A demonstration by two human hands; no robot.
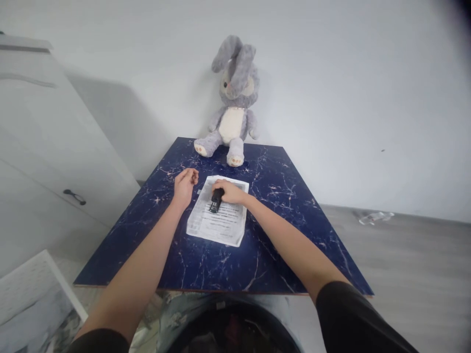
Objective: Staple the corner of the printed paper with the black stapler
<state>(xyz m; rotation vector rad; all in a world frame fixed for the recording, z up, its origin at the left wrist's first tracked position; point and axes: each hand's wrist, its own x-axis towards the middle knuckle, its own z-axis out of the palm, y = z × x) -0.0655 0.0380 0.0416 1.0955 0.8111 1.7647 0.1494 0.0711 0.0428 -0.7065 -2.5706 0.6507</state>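
My right hand [228,191] is closed round a black stapler [216,200]. The stapler is over the upper middle of a sheet of printed paper [217,228], its front end pointing toward me. Whether it touches the paper I cannot tell. To the left of the sheet, my left hand [186,185] is apart from it, fingers curled inward with nothing visible in them. A small pale piece [199,192] lies between that hand and the paper; its kind is too small to make out.
The dark blue marble-patterned table [287,235] has a grey plush rabbit [233,105] seated at its far edge, against the wall. A white cabinet [55,147] stands on the left. Clear plastic [375,217] lies on the floor to the right.
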